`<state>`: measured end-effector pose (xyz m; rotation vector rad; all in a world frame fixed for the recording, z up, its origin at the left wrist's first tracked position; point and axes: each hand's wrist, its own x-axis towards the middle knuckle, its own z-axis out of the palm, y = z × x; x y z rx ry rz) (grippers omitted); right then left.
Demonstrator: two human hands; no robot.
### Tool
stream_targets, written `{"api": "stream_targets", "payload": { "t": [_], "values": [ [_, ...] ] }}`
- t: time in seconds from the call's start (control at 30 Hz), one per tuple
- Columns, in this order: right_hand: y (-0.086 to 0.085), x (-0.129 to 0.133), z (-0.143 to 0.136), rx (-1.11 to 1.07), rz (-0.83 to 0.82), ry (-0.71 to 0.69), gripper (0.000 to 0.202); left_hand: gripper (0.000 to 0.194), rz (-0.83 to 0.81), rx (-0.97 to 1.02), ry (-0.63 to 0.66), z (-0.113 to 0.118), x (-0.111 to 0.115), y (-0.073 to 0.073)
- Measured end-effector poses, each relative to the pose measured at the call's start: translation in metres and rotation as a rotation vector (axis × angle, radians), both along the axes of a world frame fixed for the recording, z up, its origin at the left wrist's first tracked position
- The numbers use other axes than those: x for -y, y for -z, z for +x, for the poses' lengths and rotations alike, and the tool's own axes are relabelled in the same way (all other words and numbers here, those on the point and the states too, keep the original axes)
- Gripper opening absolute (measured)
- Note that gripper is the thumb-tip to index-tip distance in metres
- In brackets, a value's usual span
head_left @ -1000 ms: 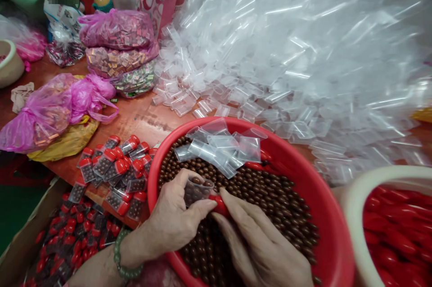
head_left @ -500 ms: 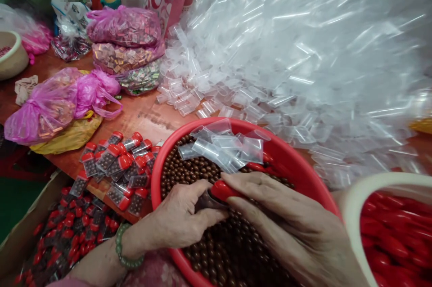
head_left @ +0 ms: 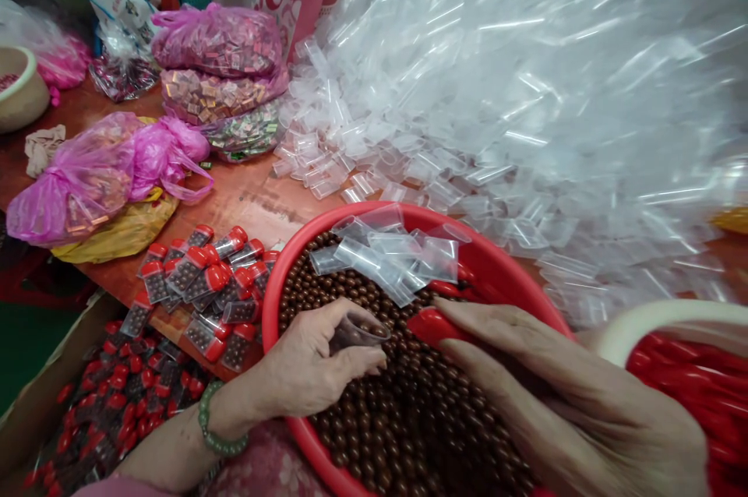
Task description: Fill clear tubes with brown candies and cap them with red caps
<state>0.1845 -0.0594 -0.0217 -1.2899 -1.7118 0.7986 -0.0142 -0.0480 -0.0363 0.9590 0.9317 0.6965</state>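
Over the red basin (head_left: 271,302) of brown balls (head_left: 374,435), my left hand (head_left: 319,361) pinches a clear plastic tube (head_left: 358,331) with brown balls inside; its open end faces right. A red cap (head_left: 433,326) is held between the thumb and fingers of my right hand (head_left: 543,388), a short way right of the tube and apart from it. Several empty clear tubes (head_left: 379,259) lie on the balls at the basin's back, beside more red caps (head_left: 496,279).
Capped tubes (head_left: 204,279) are heaped left of the basin, with more in a box (head_left: 52,372) below. A cream tub (head_left: 636,322) of red caps stands right. Clear tubes (head_left: 467,100) pile up behind; pink bags (head_left: 87,178) lie at left.
My right hand has moved right with the red cap, away from the tube's mouth, which now shows uncovered. My left hand has stayed nearly in place.
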Motion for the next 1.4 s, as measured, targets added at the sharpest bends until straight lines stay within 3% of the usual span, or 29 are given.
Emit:
{"api": "stream_targets", "payload": {
  "t": [0.17,0.43,0.63,0.77,0.87,1.0,1.13,1.23,1.4],
  "values": [
    [-0.011,-0.006,-0.032,-0.036,0.064,-0.060,0.030,0.015,0.030,0.127,0.006,0.000,0.000,0.001],
    [0.002,-0.002,-0.041,-0.029,0.138,0.055,0.022,0.019,-0.002,0.121,0.024,-0.001,0.001,0.002],
    [0.003,-0.003,-0.038,-0.142,-0.038,0.154,0.014,0.044,-0.107,0.242,0.041,-0.003,-0.004,0.005],
    [0.008,-0.007,-0.032,-0.245,-0.209,0.293,0.017,0.054,-0.231,0.481,0.031,-0.007,-0.010,0.014],
    [0.005,-0.008,-0.029,-0.249,-0.237,0.319,0.020,0.064,-0.348,0.631,0.079,-0.008,-0.013,0.020],
    [-0.009,-0.011,-0.033,-0.262,-0.202,0.294,0.016,0.077,-0.396,0.664,0.087,-0.009,-0.015,0.023],
    [-0.016,-0.016,-0.036,-0.295,-0.220,0.252,0.015,0.079,-0.379,0.628,0.066,-0.008,-0.014,0.019],
    [-0.014,-0.017,-0.034,-0.301,-0.206,0.255,0.015,0.063,-0.297,0.522,0.067,-0.008,-0.012,0.016],
    [-0.016,-0.008,-0.029,-0.291,-0.196,0.323,0.016,0.047,-0.200,0.438,0.209,-0.008,-0.008,0.017]
  ]
}}
